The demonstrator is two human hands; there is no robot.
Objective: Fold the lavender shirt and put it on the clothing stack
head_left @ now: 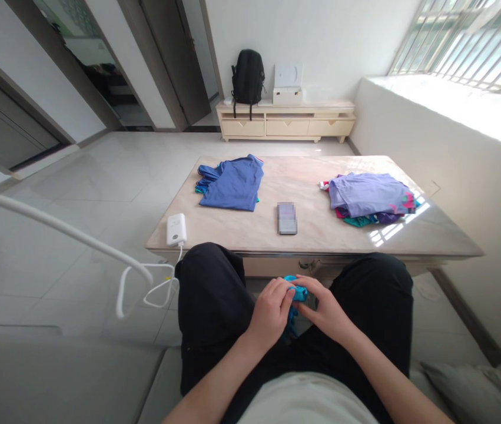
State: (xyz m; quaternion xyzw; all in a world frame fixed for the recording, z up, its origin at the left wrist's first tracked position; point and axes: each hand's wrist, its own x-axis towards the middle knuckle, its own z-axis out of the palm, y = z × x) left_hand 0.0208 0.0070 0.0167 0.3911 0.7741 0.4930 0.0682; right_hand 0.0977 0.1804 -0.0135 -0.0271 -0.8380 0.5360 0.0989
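Note:
Between my knees, a bright blue piece of cloth (299,293) is bunched up in both hands, and part of it hangs down below them. My left hand (272,306) is closed on its left side, thumb pressed against the fabric. My right hand (323,306) pinches its right side with curved fingers. What kind of garment it is cannot be made out. On the table beyond lie a stack of dark blue clothes (235,184) at the left and a pile with a lavender shirt (360,194) on top at the right.
A phone (287,218) lies on the marble-look table (303,176) between the piles. At its left edge sits a white power bank (176,229) with a cable (162,285). A black backpack (248,76) stands on a low cabinet (288,126) by the wall.

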